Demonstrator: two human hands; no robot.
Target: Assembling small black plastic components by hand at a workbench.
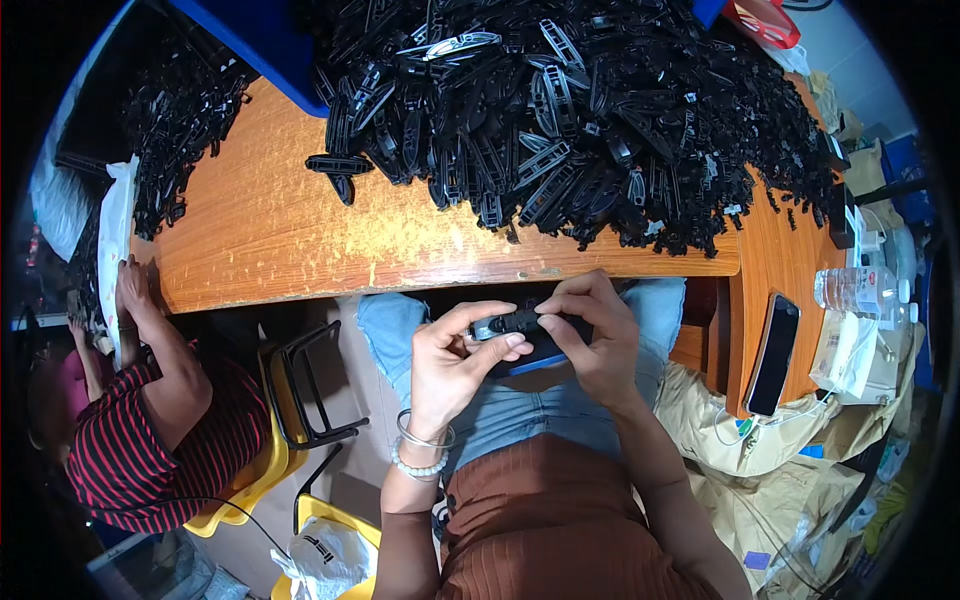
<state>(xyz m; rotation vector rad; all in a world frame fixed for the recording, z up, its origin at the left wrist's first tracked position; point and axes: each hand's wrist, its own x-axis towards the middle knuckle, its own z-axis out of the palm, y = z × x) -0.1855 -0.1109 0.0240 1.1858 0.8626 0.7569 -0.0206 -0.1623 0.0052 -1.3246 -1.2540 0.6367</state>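
Above my lap, just off the table's front edge, both my hands are closed on one small black plastic part [518,322]. My left hand [452,352] pinches its left end, where a grey, shiny piece shows beside the fingers. The thumb and fingers of my right hand [597,330] press on its right end. Fingers cover much of the part, so its exact kind cannot be made out. Beneath the hands something dark with a blue edge [530,366] lies over my lap. A large heap of long, oval black plastic frames [560,110] covers the far side of the table.
The wooden table [300,210] has a worn front edge. At right are a smartphone [774,355], a plastic bottle [855,288] and brown paper [770,490]. To my left a person in a striped top [170,450] works by another black heap [185,130]; yellow chairs [345,515] stand nearby.
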